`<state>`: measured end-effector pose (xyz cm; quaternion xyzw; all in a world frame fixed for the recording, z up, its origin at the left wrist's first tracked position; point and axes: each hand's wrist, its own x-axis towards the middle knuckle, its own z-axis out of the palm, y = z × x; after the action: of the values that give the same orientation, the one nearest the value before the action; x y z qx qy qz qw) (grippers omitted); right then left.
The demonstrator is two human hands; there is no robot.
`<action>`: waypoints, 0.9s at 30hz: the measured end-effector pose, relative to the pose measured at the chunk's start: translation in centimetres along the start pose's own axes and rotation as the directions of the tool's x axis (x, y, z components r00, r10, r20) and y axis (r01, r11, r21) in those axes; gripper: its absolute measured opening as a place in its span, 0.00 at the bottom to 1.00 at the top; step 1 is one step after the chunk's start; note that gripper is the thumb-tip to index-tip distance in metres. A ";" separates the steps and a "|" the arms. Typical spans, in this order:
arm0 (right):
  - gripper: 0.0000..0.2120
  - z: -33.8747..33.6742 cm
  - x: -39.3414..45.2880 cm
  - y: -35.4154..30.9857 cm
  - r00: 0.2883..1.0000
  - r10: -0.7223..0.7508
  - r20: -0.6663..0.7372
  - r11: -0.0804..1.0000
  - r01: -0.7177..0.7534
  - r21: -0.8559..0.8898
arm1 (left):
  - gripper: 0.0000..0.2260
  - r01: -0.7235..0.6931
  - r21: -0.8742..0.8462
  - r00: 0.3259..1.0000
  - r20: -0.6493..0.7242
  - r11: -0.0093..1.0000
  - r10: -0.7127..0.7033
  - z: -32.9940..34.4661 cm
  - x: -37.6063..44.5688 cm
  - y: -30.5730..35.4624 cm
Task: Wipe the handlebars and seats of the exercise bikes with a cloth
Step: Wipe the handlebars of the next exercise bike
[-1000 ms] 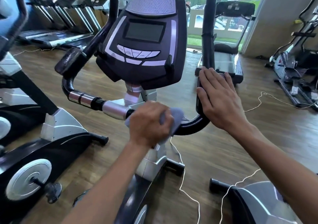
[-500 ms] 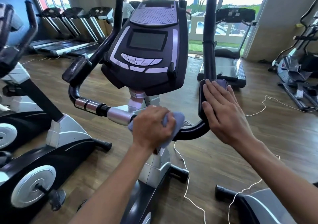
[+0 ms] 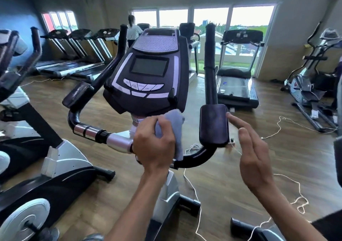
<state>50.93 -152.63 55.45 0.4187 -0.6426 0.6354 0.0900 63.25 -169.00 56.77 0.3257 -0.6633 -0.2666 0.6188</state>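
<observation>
Left hand [image 3: 154, 146]: gripping the cloth [image 3: 173, 127], pressing it on the handlebar [image 3: 196, 159] at its centre, below the console [image 3: 149, 74].
Right hand [image 3: 253, 151]: hovering with fingers spread, fingertips just beside the right pad [image 3: 213, 125].
Risk: cloth is hanging loose; it may be slipping off the curved bar.
Risk: white cord [image 3: 194, 194] is trailing near the bike's base, inviting a snag.
</observation>
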 end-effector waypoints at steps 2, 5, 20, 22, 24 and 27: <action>0.21 -0.3 1.3 0.2 0.992 0.094 -0.082 0.989 -0.084 0.120 | 0.15 -0.203 -0.096 0.974 0.085 0.974 0.211 2.6 -1.8 2.9; 0.17 -0.9 3.3 1.2 0.975 0.179 -0.130 0.952 -0.138 0.273 | 0.20 -0.445 0.062 0.838 0.380 0.894 0.391 8.0 -5.1 5.0; 0.24 -1.5 8.6 3.9 0.940 0.292 -0.177 0.914 -0.219 0.342 | 0.23 -0.498 0.263 0.811 0.480 0.826 0.336 11.4 -4.9 5.6; 0.25 -1.2 9.3 4.1 0.938 0.301 -0.172 0.906 -0.226 0.357 | 0.24 -0.449 0.299 0.836 0.473 0.842 0.278 13.1 -3.0 6.5; 0.27 -1.0 9.6 4.1 0.937 0.307 -0.164 0.901 -0.231 0.367 | 0.26 -0.395 0.347 0.834 0.525 0.851 0.173 14.6 -0.6 7.5; 0.26 -1.0 9.9 4.3 0.937 0.319 -0.143 0.882 -0.239 0.406 | 0.28 -0.353 0.441 0.795 0.607 0.826 0.016 16.2 1.6 8.9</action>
<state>41.43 -156.63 58.82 0.2630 -0.5471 0.7944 -0.0204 46.20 -165.31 63.07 0.3183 -0.8958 -0.0935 0.2958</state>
